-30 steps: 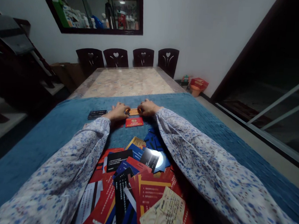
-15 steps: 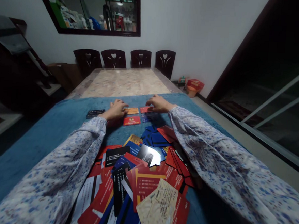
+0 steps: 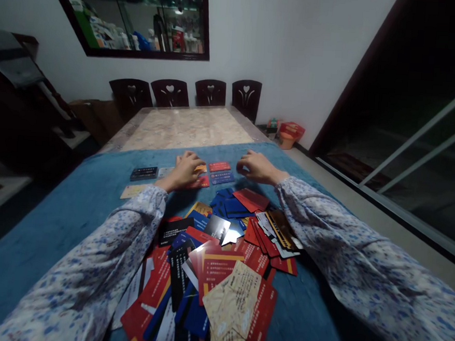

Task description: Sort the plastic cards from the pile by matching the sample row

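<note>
Left hand [image 3: 184,171]: hovering or resting, contact unclear, slightly left of centre in the frame, its fingers pointing right and partly covering an orange card [image 3: 201,168] and a red card [image 3: 202,182]. How wide its grip is, or whether it is holding anything, I cannot tell.

Right hand [image 3: 262,167]: hanging right of centre, fingers bending inward, grip looking narrow; whether it is holding anything, I cannot tell. Just left of it, a blue card [image 3: 222,177] is lying flat, and a second red card [image 3: 220,166] is lying above that in the frame.

Left of the left hand, a black card [image 3: 143,173] and a whitish card [image 3: 165,172] are lying side by side; a cream card [image 3: 132,191] is lying below the black one, near the left sleeve [image 3: 83,275].

Lower centre: a loose pile of cards [image 3: 220,270] is spreading between the forearms, overlapping at many angles, with a glare spot showing near its top. Brown-gold cards [image 3: 279,227] are lying at its right edge, near the right sleeve [image 3: 361,263].

A blue cloth [image 3: 73,201] is lying beneath everything, leaving the far tabletop [image 3: 191,125] showing. Four dark chairs [image 3: 210,95] are standing behind it.
</note>
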A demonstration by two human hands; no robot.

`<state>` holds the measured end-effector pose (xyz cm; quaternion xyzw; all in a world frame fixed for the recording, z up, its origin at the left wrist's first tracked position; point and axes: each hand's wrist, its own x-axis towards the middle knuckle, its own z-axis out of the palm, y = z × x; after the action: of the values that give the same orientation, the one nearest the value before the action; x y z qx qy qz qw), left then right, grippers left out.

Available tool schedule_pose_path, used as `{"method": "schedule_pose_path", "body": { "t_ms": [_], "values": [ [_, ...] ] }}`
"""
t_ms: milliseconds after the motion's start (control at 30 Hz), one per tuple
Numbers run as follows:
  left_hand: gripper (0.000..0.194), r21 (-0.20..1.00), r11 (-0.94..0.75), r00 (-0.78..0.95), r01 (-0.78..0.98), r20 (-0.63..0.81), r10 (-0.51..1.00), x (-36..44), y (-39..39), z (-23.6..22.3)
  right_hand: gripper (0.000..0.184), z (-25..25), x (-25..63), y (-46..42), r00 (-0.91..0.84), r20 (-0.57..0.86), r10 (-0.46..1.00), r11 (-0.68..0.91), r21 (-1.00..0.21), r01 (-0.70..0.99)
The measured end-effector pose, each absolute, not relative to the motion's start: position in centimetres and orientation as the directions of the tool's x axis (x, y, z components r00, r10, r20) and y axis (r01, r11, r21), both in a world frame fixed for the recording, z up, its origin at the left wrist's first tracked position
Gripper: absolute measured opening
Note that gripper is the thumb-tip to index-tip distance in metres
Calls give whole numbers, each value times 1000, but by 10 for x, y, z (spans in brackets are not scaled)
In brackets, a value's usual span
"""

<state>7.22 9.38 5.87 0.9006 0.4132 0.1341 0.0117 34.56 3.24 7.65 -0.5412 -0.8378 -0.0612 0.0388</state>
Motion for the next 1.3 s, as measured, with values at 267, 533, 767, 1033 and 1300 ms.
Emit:
{"method": "schedule_pose_path", "body": {
  "t_ms": [267, 533, 767, 1033, 1300],
  "values": [
    [34, 149, -744, 699, 651, 263, 665, 97, 66, 50, 22, 66, 368, 1, -349, 155, 924, 344, 58, 937],
    [36, 132, -792, 756, 596, 237, 610, 120, 40, 44, 22, 56, 382, -25, -305, 186, 934, 304, 32, 952],
    [35, 117, -826, 799, 551, 213, 563, 138, 21, 39, 23, 48, 385, -44, -273, 220, 937, 275, 19, 961],
    [31, 91, -858, 828, 505, 229, 511, 154, 13, 33, 21, 36, 384, -62, -248, 256, 934, 263, -22, 965],
    [34, 18, -884, 867, 467, 188, 462, 162, 13, 21, 15, 30, 382, -70, -253, 307, 918, 273, -21, 962]
  ]
}}
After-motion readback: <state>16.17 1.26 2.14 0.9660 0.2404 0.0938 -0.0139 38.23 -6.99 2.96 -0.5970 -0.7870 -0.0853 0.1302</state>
